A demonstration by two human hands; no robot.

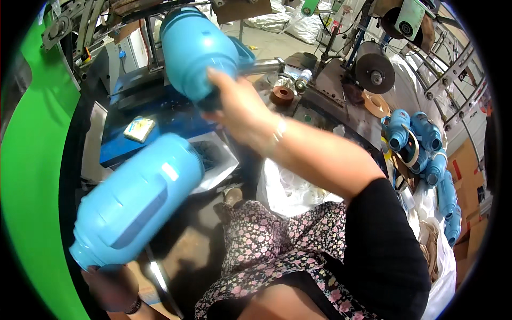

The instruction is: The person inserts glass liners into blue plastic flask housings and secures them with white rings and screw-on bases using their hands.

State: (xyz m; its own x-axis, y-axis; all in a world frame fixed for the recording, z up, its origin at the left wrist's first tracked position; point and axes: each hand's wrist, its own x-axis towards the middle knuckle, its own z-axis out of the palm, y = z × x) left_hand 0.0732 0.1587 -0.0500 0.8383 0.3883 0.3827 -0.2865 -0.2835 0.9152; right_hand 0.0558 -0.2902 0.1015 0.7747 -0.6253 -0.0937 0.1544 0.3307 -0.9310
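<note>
Two large light-blue plastic flasks are up off the work surface, one in each hand. At the lower left, my left hand (pixel 112 288), blurred, is closed at the narrow neck of one flask (pixel 141 197), whose wide end tilts up and to the right. My right arm reaches forward across the view. My right hand (pixel 232 101) grips the neck of the second flask (pixel 197 48), which has a loop handle on its right side and points away from me. The second flask hangs over the far part of the blue machine table (pixel 176 117).
A yellow-and-white sponge-like block (pixel 140 129) lies on the blue table. A brown tape roll (pixel 282 95) and a spray can (pixel 303 79) sit beyond my right arm. Several blue flasks (pixel 426 133) hang at the right. A roller machine (pixel 375 66) stands at the back right.
</note>
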